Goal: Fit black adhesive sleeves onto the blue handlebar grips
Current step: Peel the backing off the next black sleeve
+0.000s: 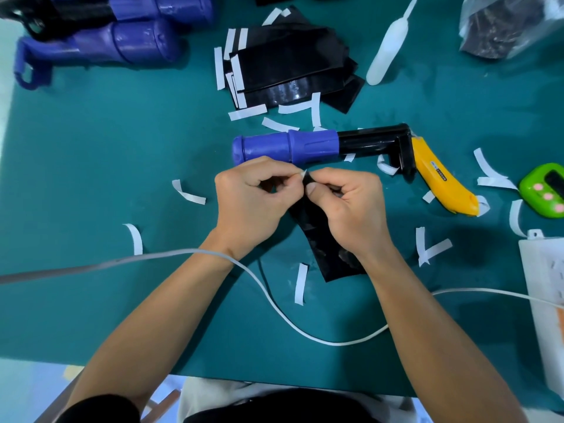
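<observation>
Teal mat [122,148], blue grip [283,146], black sleeve [320,236], yellow knife [442,175], white strips [300,283], green timer [544,192]

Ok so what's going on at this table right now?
A person holds a black adhesive sleeve over the green mat. The left hand and right hand pinch its far end, seemingly peeling off a white backing tab. The blue handlebar grip lies untouched just beyond them. A stack of sleeves sits farther back, and loose white strips lie scattered around.
</observation>
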{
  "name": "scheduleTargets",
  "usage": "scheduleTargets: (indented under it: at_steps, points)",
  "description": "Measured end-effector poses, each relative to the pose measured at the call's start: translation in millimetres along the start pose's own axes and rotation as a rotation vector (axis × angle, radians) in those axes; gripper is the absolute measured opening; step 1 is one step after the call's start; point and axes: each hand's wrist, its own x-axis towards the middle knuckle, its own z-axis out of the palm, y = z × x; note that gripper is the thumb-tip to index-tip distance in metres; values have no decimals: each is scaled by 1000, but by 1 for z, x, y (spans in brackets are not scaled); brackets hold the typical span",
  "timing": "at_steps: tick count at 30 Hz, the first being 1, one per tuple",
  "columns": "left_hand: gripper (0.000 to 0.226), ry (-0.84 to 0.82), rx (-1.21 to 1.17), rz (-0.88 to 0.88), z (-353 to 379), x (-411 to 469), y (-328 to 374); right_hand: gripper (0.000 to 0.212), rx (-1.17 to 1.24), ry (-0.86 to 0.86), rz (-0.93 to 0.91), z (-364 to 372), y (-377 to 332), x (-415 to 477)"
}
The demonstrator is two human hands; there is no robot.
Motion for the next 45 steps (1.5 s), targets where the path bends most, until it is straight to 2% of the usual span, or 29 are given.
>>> scheduleTargets:
  at_steps: [3,7,10,13,16,18,20,22,24,26,30,32,34,36,40,42,45]
  points:
    - [21,6,-46,-28,0,2,2,31,11,-2,11,0,-3,1]
    - [20,-52,-10,62,-4,2,2,33,22,2,-7,-4,-2,2]
    - [6,-30,117,274,-6,3,0,14,41,-51,15,-5,-1,1]
    - [7,-28,240,506,-10,7,-5,20,295,-11,125,-6,-4,1]
    - [11,-100,289,587,-11,11,-9,29,393,33,167,-7,-6,6]
    - [11,-103,295,569,-7,8,-9,25,380,56,170,-7,-4,8]
    - [23,-34,277,482,-4,5,-6,27,314,117,158,-6,-2,9]
    - [46,-1,224,321,-5,2,-3,27,266,204,136,-7,-1,8]
    - [56,-42,75,90,-6,1,0,25,244,273,96,-10,-1,9]
    - [50,-99,-112,-57,-6,3,2,24,217,333,55,-12,-1,10]
    - [42,-144,-270,-140,-6,4,7,13,87,382,12,-11,-3,9]
    - [42,-140,-313,-184,-5,2,8,12,-110,483,-78,-9,-6,4]
    - [41,-115,-324,-225,-4,2,9,8,-448,572,-278,-7,-11,-3]
    - [39,-89,-323,-238,-3,1,10,5,-591,544,-412,0,-17,-10]
    - [37,-76,-291,-177,-2,-3,12,4,-316,381,-195,12,-23,-18]
    - [38,-54,-214,-147,-3,-6,13,6,-173,364,-89,12,-23,-16]
    - [33,-40,-96,-88,-1,-10,14,12,-66,338,-32,8,-23,-12]
